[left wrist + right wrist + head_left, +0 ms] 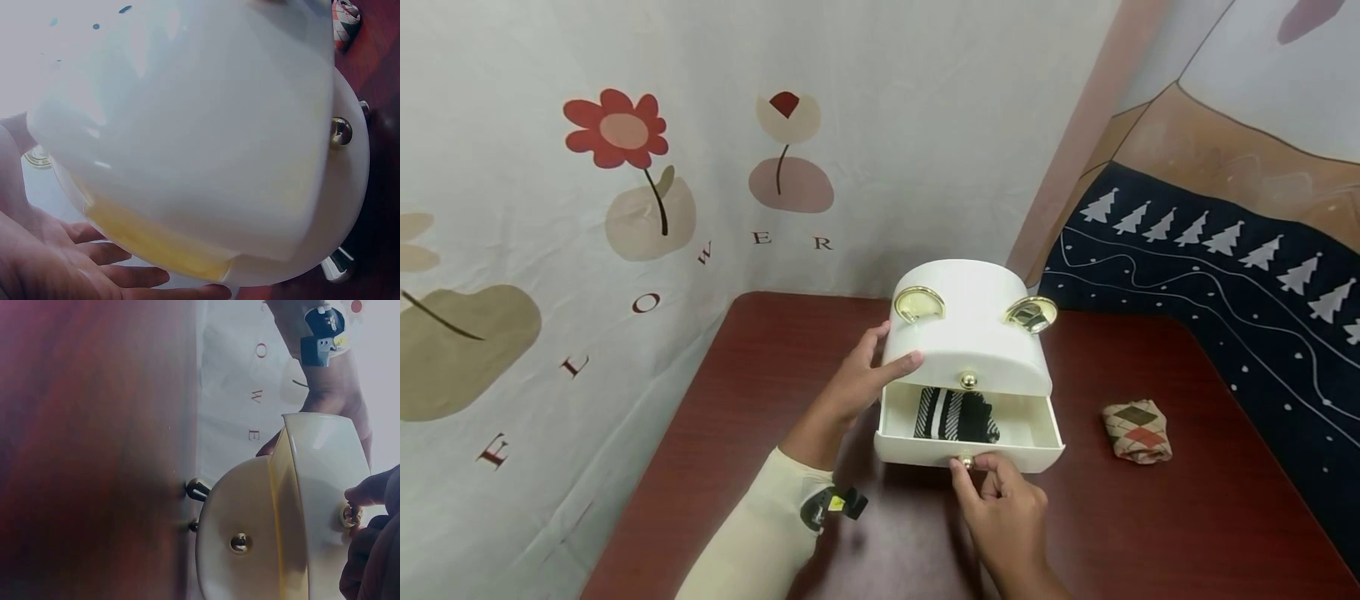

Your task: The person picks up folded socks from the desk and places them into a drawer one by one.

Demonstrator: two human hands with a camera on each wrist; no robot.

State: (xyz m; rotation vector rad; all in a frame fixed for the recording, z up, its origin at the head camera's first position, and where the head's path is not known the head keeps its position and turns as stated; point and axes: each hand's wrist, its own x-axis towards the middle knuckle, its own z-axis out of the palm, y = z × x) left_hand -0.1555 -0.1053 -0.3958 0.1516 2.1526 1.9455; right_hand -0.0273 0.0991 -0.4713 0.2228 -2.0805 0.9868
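The drawer [917, 452] points nearward, long axis crosswise; right hand [1009, 510] pinches its knob [967, 461], left hand [857, 377] spread. Only head view shows striped cloth [953, 416].

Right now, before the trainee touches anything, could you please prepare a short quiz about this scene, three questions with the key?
1. Which hand pinches the lower knob?
2. True or false: the pulled-out drawer holds nothing.
3. Where does the argyle-patterned bundle lie?
A) inside the drawer
B) on the table, to the right of the white box in the head view
C) on top of the box

Key:
1. The right hand.
2. False: a black-and-white striped bundle lies in it.
3. B
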